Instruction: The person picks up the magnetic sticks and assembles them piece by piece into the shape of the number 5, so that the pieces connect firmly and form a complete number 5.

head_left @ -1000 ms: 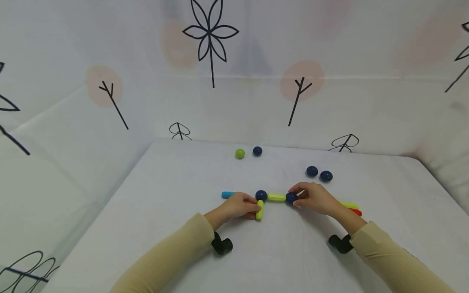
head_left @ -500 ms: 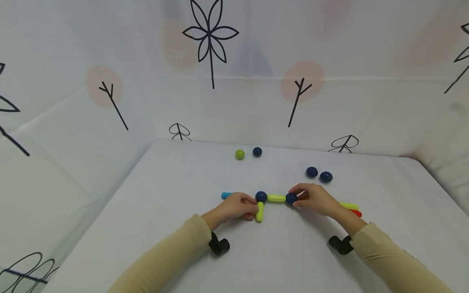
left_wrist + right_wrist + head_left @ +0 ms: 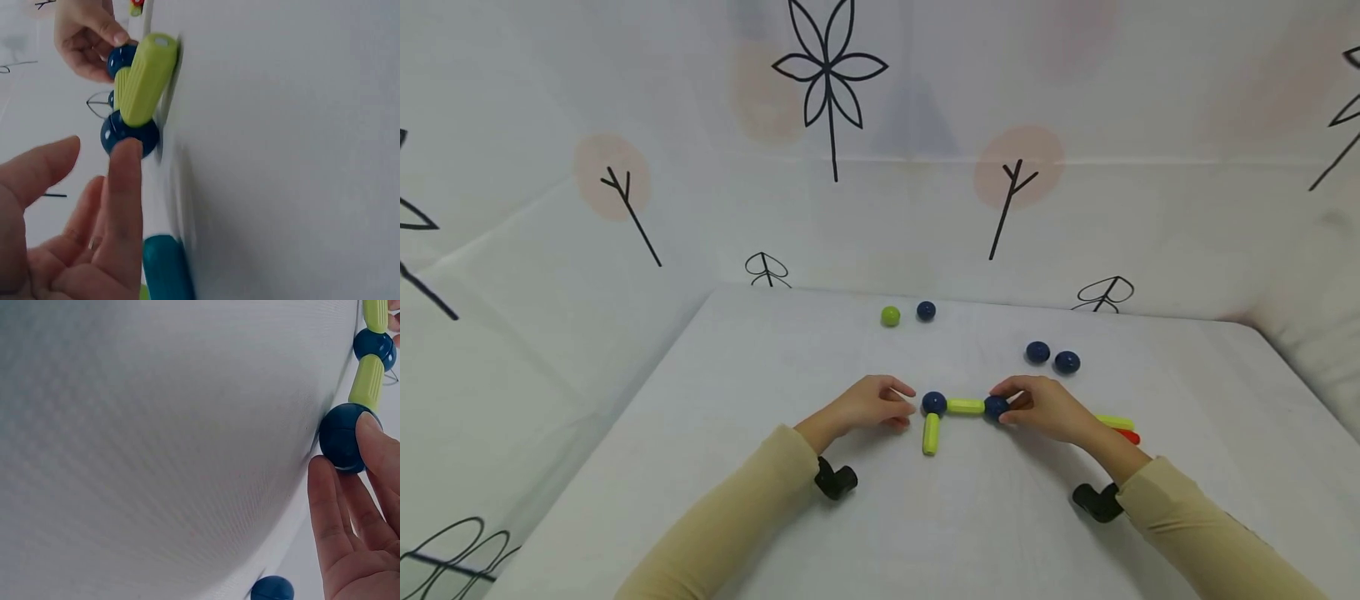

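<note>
On the white table, a dark blue ball (image 3: 934, 403) joins two yellow-green rods: one rod (image 3: 966, 407) runs right to a second dark blue ball (image 3: 996, 407), the other rod (image 3: 931, 434) points toward the person. My right hand (image 3: 1047, 407) pinches the second ball between thumb and fingers, seen close up in the right wrist view as a blue ball (image 3: 344, 437). Just left of the first ball is my left hand (image 3: 867, 406), fingers loosely spread and holding nothing. A blue rod (image 3: 167, 269) lies below its fingers in the left wrist view; the hand hides it in the head view.
Toward the back stand a green ball (image 3: 891, 316) and a dark blue ball (image 3: 926, 311). Two more dark blue balls (image 3: 1052, 357) lie behind the right hand. A yellow-green rod (image 3: 1115, 422) and a red rod (image 3: 1127, 436) lie partly behind the right wrist.
My left hand has let go of the yellow-green rod pointing toward the person and moved left, covering the blue rod. My right hand keeps its pinch on the ball.
</note>
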A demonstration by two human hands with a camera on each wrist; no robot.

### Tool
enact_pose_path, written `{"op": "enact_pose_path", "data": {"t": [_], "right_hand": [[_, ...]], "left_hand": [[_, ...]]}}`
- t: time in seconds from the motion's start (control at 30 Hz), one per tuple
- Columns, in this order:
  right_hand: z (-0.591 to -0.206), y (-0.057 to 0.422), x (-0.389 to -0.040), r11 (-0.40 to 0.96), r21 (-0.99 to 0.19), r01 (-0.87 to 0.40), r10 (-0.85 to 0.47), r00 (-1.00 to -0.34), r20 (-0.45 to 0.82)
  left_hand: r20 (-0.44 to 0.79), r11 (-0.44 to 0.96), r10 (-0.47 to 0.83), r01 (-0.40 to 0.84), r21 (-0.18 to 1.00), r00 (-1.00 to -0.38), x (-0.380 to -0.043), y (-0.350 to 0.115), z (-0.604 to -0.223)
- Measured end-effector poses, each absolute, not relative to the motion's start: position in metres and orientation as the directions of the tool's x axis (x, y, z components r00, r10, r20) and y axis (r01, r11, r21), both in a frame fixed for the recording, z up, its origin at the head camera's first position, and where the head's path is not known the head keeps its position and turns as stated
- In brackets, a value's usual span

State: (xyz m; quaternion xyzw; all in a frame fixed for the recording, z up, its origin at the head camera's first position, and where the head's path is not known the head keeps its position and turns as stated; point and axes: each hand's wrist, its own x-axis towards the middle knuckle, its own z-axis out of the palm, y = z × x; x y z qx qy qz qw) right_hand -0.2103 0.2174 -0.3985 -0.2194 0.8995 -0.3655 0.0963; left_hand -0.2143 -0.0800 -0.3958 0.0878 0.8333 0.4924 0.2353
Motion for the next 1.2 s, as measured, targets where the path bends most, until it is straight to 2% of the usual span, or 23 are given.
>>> {"op": "enact_pose_path", "data": {"t": [0.3, 0.5, 0.8, 1.2], "right_hand": [[-0.399, 0.217, -0.209, 0.654, -0.686, -0.32, -0.454, -0.891, -0.016], [-0.398, 0.217, -0.209, 0.65, -0.686, -0.326, -0.458, -0.889, -0.011], [-0.398, 0.216, -0.208, 0.647, -0.701, -0.302, -0.445, -0.895, -0.025], [-0.397, 0.215, -0.206, 0.648, -0.704, -0.29, -0.432, -0.901, -0.027]], "left_hand": [[-0.248, 0.474, 0.427, -0.019, 0.88, -0.869, -0.233, -0.092, -0.396], [-0.202, 0.43, 0.406, -0.008, 0.903, -0.891, -0.245, -0.099, -0.394], [-0.146, 0.45, 0.31, 0.01, 0.893, -0.939, -0.262, -0.106, -0.394], [-0.118, 0.424, 0.15, -0.044, 0.905, -0.982, -0.284, -0.107, -0.39]]}}
